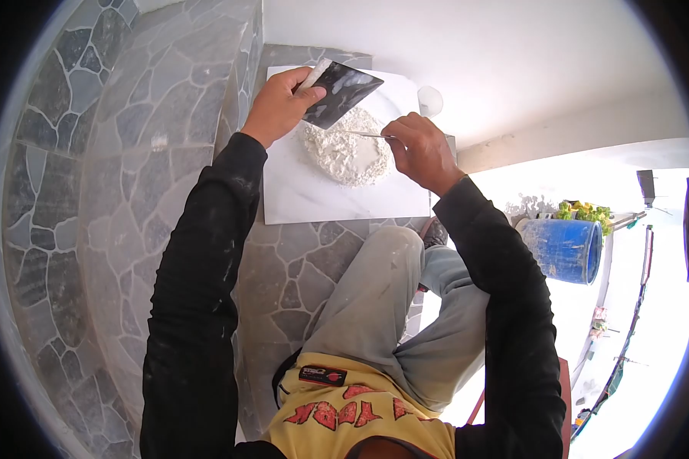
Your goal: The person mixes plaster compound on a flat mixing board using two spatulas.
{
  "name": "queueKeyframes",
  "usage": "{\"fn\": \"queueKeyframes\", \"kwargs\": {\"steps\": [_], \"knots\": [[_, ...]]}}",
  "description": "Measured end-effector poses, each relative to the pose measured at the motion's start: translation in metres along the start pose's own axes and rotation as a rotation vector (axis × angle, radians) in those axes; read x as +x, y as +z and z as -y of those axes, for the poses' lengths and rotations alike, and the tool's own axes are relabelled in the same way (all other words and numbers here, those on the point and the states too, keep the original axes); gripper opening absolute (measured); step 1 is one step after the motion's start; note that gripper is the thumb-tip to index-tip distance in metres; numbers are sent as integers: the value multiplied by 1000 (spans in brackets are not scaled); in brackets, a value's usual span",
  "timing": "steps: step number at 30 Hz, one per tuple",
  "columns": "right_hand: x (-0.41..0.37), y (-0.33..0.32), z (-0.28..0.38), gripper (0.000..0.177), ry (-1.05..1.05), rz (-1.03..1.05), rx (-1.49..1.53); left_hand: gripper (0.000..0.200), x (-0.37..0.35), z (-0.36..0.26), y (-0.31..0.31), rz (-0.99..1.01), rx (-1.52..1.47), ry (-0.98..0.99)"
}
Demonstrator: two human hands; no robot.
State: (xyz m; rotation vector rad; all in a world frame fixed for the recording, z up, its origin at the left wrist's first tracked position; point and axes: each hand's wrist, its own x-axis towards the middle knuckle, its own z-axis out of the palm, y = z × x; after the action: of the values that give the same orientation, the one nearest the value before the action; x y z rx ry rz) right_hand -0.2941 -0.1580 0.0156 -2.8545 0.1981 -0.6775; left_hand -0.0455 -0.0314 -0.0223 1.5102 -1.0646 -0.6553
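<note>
My left hand (282,105) is closed on a dark, glossy, flat-bladed scraper (348,90) with a pale strip along one edge, thumb on its face. The blade slants over the far side of a heap of white powder (343,159), spread in a rough ring. From the right, my right hand (422,149) pinches a thin metal tool (369,135), seen nearly edge-on, its tip reaching over the powder. Beneath the heap lies a white marbled slab (298,205).
A small white round object (430,101) sits by the slab's far right corner. Grey stone-patterned wall (161,153) rises on the left. My bent leg (367,291) is just below the slab. To the right stands a blue barrel (563,249) with plants (586,213) beside it.
</note>
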Motion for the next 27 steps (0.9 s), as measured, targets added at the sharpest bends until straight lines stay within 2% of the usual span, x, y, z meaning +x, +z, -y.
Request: {"fn": "queueKeyframes", "kwargs": {"steps": [3,5,6,7,8,9,10,12,16,17,19,22,24,26,27], "knots": [[-6,3,-3,10,117,-9,105,20,-2,-5,-2,-91,79,84],[-4,-2,-8,11,296,53,96,15,-3,-6,-4,-88,143,154],[-5,-4,-10,11,294,52,94,14,-3,-7,-5,-86,209,227],[-6,-5,-13,13,377,56,140,14,-3,-8,-5,-86,210,231],[-7,-6,-15,14,461,61,187,20,-3,-8,-5,-50,183,217],[-3,-10,-13,14,462,59,186,29,-4,-9,-4,-13,155,202],[-1,-15,-11,15,521,7,212,29,-5,-9,-3,-12,155,203],[4,-24,-6,16,604,-78,242,33,-6,-9,-1,10,343,289],[9,-31,7,17,551,-52,324,30,-6,-12,2,34,370,285],[8,-25,5,17,555,-55,323,30,-6,-13,2,44,363,348],[1,-8,-4,17,378,-3,279,30,-8,-14,6,60,350,413],[-4,-6,-12,16,381,-27,193,30,-7,-12,7,95,341,379],[1,-12,-10,16,359,-54,170,30,-6,-10,3,71,387,428],[8,-22,-1,15,500,-195,217,29,-8,-9,2,41,420,405],[8,-24,2,15,497,-192,219,29,-8,-9,2,21,452,389]]}}
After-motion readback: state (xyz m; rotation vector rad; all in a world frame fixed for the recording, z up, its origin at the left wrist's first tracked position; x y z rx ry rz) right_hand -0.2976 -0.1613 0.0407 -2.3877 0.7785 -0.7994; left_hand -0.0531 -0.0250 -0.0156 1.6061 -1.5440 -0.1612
